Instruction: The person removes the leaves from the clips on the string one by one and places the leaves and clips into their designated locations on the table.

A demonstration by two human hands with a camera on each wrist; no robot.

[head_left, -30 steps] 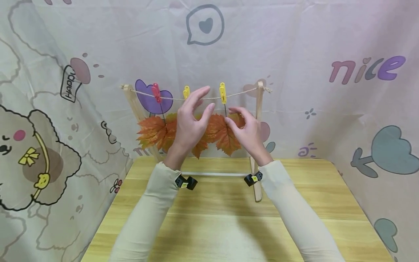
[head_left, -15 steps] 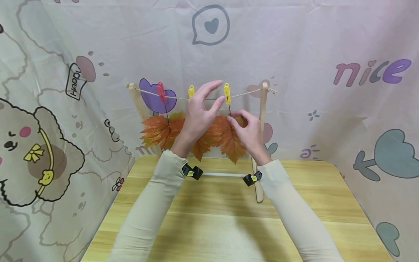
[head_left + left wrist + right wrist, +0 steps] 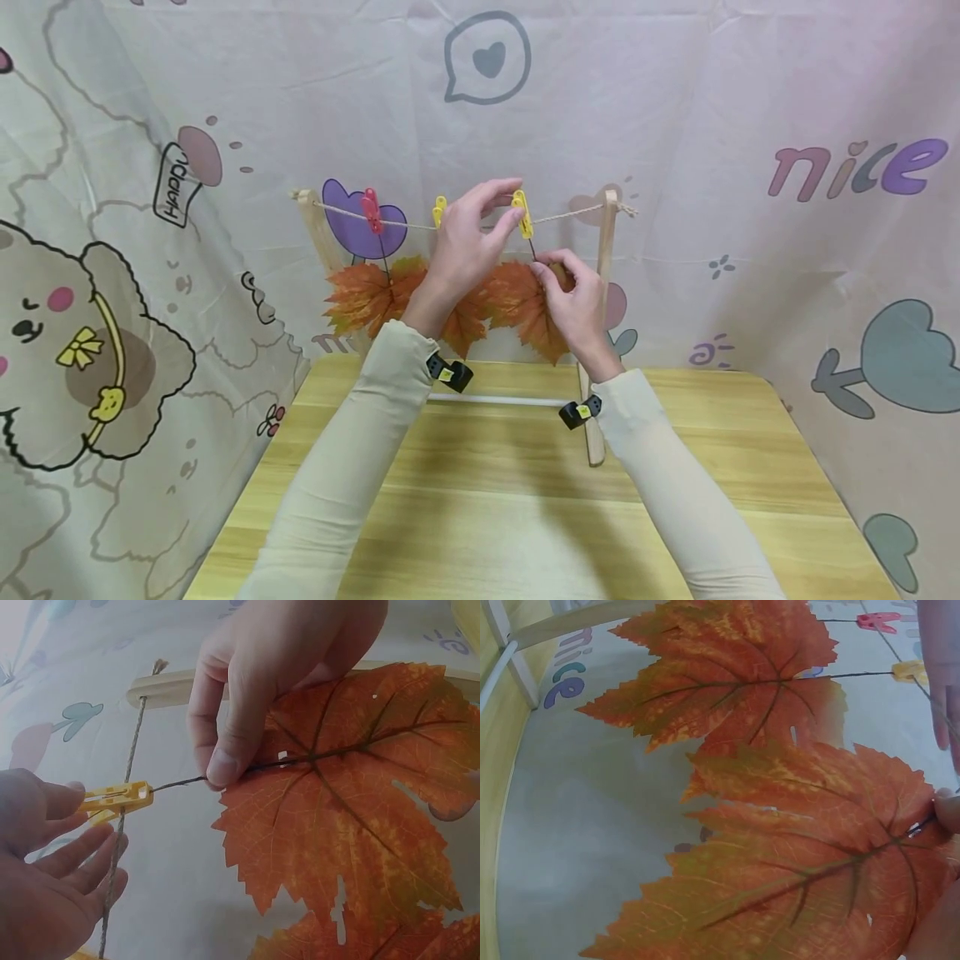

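Observation:
My left hand pinches the top of a yellow clothespin between thumb and fingers. That clothespin sits on the twine line and has the dark stem of an orange artificial maple leaf in its mouth. Just below, my right hand pinches the same stem at the leaf's base, thumb against forefinger. Farther left on the line, a second yellow clothespin and a red clothespin hold more maple leaves, one of them the leaf at the far left. My left hand partly covers the middle leaf.
A wooden frame post stands at the right and another post at the left, with the twine strung between them. Low down, a white rod joins the frame above the wooden table. Printed cloth hangs behind.
My left hand has moved right and now pinches the yellow clothespin. The right fingers have closed on the leaf's stem, and the leaf's tip has swung rightward. The head view has shifted slightly.

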